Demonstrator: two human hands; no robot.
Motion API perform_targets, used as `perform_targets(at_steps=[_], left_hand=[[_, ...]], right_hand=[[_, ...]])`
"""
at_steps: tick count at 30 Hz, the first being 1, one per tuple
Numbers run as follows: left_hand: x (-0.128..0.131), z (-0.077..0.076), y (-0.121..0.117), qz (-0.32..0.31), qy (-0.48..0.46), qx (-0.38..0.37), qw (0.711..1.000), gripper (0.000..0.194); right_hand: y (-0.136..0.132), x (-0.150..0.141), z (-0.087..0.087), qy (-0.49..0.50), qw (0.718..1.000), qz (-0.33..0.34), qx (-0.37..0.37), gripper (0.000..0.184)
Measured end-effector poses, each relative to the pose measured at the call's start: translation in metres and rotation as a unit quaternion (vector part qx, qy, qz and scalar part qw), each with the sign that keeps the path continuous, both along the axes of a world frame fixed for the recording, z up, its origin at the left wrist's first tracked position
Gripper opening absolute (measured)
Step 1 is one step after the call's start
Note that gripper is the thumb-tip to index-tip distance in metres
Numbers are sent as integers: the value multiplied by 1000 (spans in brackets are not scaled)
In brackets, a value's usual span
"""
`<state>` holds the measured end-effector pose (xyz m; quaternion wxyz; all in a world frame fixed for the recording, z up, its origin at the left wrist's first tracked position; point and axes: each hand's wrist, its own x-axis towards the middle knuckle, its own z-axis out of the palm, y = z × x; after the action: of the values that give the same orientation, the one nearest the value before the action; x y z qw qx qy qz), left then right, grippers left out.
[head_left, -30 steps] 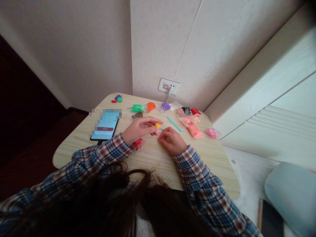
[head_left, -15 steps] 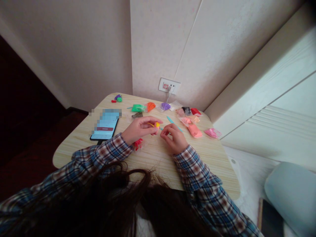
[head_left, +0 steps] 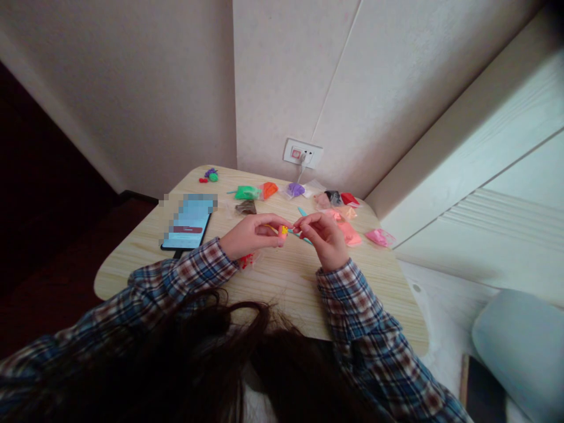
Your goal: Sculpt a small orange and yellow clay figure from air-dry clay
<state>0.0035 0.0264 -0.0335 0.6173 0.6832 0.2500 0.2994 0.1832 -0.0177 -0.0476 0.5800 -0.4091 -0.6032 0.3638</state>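
Between the thumb and fingers of my left hand (head_left: 251,236) is a small yellow clay piece (head_left: 284,230), with pinkish colour just below it. My right hand (head_left: 326,238) is close on its right, thumb and fingertips pinched together near the yellow piece. Whatever those fingertips hold, if anything, is too small to make out. A thin teal modelling tool (head_left: 305,238) shows under the right fingers, partly hidden. Beneath my left wrist lies a bag of red clay (head_left: 247,260), partly covered by the sleeve.
Bags of green clay (head_left: 247,192), orange clay (head_left: 269,190) and purple clay (head_left: 295,189) line the table's back. Coral clay (head_left: 351,234) and pink clay (head_left: 379,237) lie right. A phone (head_left: 187,222) stands left, with small clay shapes (head_left: 213,177) behind it.
My right hand has moved up and slightly right, its fingertips now beside the yellow clay piece. The yellow piece has shifted slightly right and down in my left hand.
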Motion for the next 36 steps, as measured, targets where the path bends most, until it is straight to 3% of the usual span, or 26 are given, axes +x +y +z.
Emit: perform_targets(at_steps=[15, 36], left_hand=[[0, -1, 0, 7, -2, -19, 1000, 35], [1, 0, 0, 12, 4, -12, 1000, 37]], right_hand=[[-1, -3, 0, 59, 998, 5, -18, 31], [-1, -4, 0, 28, 999, -3, 19, 25]])
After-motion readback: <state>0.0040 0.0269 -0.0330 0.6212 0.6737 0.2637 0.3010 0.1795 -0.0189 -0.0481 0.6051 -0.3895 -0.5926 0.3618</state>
